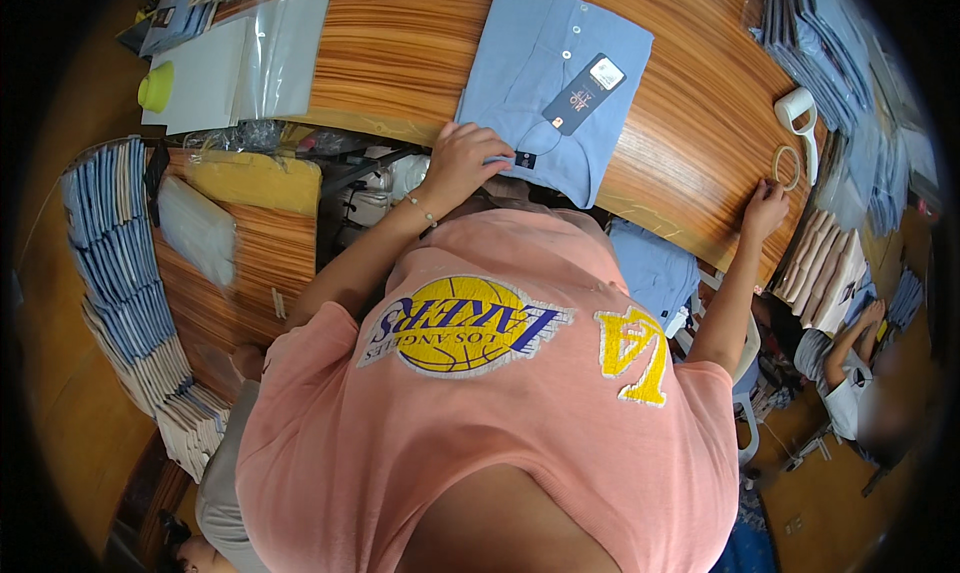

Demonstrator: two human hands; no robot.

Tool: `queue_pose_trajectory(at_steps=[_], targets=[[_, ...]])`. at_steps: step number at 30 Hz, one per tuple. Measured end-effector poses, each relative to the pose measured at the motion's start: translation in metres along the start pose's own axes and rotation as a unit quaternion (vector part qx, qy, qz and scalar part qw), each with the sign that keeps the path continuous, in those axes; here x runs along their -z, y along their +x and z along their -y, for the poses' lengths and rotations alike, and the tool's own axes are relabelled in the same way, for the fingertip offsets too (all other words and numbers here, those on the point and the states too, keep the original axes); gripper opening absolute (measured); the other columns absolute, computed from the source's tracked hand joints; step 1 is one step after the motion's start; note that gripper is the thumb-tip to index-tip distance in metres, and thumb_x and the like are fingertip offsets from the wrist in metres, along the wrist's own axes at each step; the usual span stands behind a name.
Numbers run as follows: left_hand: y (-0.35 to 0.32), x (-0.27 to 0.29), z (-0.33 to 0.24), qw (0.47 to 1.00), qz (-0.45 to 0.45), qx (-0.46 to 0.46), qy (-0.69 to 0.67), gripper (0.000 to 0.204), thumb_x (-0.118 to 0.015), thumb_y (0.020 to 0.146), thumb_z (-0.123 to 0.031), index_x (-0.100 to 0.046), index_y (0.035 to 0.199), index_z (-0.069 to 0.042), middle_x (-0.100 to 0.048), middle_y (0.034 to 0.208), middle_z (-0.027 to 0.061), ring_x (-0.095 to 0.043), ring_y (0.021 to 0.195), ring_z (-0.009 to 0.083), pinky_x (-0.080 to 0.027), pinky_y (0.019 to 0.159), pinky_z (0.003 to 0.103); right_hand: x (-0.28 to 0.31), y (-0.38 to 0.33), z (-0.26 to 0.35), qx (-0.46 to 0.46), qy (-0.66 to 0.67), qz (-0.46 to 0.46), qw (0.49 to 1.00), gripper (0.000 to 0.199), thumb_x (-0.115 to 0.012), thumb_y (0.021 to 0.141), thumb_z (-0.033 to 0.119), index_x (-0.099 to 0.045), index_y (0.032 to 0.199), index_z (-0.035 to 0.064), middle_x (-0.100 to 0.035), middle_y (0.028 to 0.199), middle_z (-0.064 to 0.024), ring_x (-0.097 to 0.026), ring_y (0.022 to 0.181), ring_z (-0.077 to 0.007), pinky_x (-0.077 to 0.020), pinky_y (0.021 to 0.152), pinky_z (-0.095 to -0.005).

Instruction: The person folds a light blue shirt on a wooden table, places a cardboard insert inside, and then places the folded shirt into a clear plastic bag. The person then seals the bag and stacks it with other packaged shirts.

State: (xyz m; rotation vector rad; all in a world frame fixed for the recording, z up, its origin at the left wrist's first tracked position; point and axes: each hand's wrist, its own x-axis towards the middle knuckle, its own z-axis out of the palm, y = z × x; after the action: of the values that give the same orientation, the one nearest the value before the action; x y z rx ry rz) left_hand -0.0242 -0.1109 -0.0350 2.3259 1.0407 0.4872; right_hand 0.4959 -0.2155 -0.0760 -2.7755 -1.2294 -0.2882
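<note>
A folded light-blue shirt [560,73] lies on the wood-grain table [390,53], buttons down its front and its collar toward me. A dark hang tag [588,95] with a cord rests on it. My left hand [467,163] is at the shirt's near left edge, with its fingers closed on the fabric beside the small dark neck label [525,160]. Far to the right, my right hand [767,211] pinches the near rim of a thin beige ring [786,168], which looks like a roll of tape. Beside the ring lies a white plastic tool with a handle [798,123].
Clear plastic bags [285,58] and a lime-green round object [155,88] sit at the table's left. Stacks of folded shirts stand left [125,263] and right [820,53]. Below the table's edge is more blue clothing [650,268]. Another person [850,393] is at far right.
</note>
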Motion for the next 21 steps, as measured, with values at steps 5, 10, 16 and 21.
queue_pose_trajectory(at_steps=[5, 10, 16, 21], targets=[[0.005, 0.001, -0.005, 0.999, 0.033, -0.034, 0.003, 0.008, -0.066, 0.074, -0.02, -0.067, 0.077, -0.012, -0.061, 0.081, -0.0025, -0.054, 0.082, 0.017, -0.036, 0.074, 0.031, -0.022, 0.018, -0.036, -0.023, 0.079, 0.016, 0.996, 0.04, -0.065, 0.08, 0.036, -0.058, 0.099, 0.0025, -0.057, 0.096, -0.0208, -0.054, 0.094, -0.0384, -0.0441, 0.077, -0.0466], [0.003, 0.002, -0.002, 0.997, 0.059, -0.045, -0.009, 0.007, -0.062, 0.078, -0.016, -0.062, 0.078, -0.008, -0.06, 0.081, 0.0015, -0.054, 0.082, 0.0197, -0.038, 0.075, 0.032, 0.006, -0.011, -0.014, -0.087, -0.006, 0.036, 0.996, 0.049, -0.069, 0.077, 0.042, -0.058, 0.102, 0.0017, -0.057, 0.1, -0.0228, -0.055, 0.095, -0.0375, -0.0437, 0.079, -0.0446], [-0.007, -0.001, 0.002, 0.998, 0.027, -0.03, -0.046, 0.008, -0.062, 0.078, -0.013, -0.058, 0.079, -0.006, -0.06, 0.081, 0.0052, -0.055, 0.082, 0.0231, -0.039, 0.077, 0.034, 0.033, -0.04, 0.018, -0.056, 0.19, 0.044, 0.979, 0.032, -0.068, 0.082, 0.024, -0.06, 0.099, -0.0012, -0.064, 0.088, -0.0163, -0.062, 0.075, -0.0249, -0.0486, 0.067, -0.0342], [-0.015, -0.004, 0.006, 0.997, 0.009, -0.044, -0.059, 0.009, -0.064, 0.076, -0.009, -0.058, 0.08, -0.005, -0.061, 0.084, 0.0053, -0.056, 0.084, 0.0235, -0.04, 0.079, 0.034, 0.109, -0.098, 0.178, 0.099, 0.337, 0.259, 0.9, 0.021, -0.06, 0.084, 0.008, -0.05, 0.101, 0.0025, -0.062, 0.09, -0.0156, -0.06, 0.076, -0.0221, -0.047, 0.065, -0.0345]])
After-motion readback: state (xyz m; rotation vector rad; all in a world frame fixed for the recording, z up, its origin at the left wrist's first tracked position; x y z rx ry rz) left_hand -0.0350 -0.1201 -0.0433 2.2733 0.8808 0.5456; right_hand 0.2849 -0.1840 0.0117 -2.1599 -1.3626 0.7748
